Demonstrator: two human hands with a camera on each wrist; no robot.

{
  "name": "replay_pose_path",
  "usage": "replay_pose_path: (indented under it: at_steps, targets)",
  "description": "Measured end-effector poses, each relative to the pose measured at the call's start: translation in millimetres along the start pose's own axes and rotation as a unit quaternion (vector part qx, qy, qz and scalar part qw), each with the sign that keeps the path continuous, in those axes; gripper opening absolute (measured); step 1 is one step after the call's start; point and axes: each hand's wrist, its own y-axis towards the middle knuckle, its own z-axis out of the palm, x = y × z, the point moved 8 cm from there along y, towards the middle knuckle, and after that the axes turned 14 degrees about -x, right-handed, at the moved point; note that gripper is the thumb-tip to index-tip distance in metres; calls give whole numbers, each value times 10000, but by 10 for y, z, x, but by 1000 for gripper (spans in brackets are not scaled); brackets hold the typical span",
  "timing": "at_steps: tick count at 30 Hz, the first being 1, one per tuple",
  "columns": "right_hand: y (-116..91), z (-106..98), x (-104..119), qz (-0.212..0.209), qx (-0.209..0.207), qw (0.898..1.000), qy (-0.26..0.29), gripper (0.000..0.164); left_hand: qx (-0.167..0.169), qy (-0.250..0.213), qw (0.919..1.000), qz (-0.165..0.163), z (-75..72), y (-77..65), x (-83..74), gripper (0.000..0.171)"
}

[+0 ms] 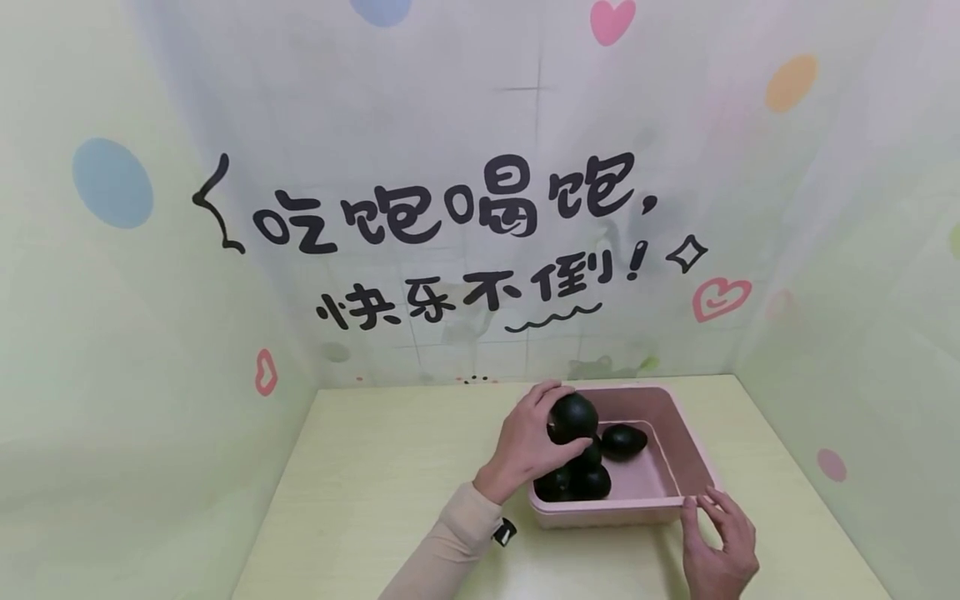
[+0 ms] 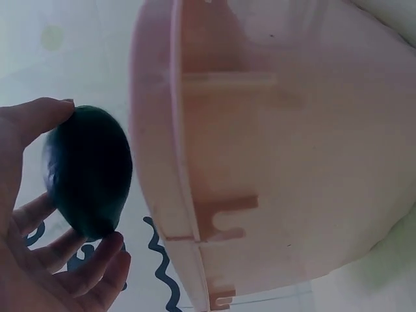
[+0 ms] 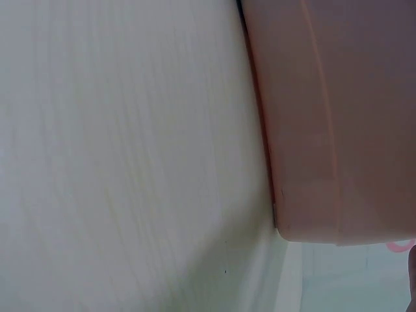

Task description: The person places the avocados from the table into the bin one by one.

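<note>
A dark green avocado (image 1: 575, 416) is gripped by my left hand (image 1: 530, 439), held over the left side of a pink plastic bin (image 1: 693, 454). In the left wrist view the avocado (image 2: 91, 170) sits between the thumb and fingers, beside the bin's outer wall (image 2: 305, 156). Under that hand several more avocados (image 1: 589, 482) lie piled in the bin, partly hidden, and a single avocado (image 1: 624, 442) lies nearer the middle. My right hand (image 1: 722, 546) pinches the rim at the bin's front right corner. Only a fingertip (image 3: 413, 276) shows in the right wrist view.
The bin stands on a pale wood-grain table (image 1: 390, 475). Behind it and at both sides rise walls covered with a printed sheet (image 1: 450, 100). A small black object (image 1: 505, 532) shows at the left wrist.
</note>
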Motion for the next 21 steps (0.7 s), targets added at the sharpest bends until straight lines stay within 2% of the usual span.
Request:
replay_pose_path:
  at_steps: [21]
  targets:
    - [-4,-3,31,18,-9,10000,-2,9,-141,-138,9998,-51,-89,-45,66,60]
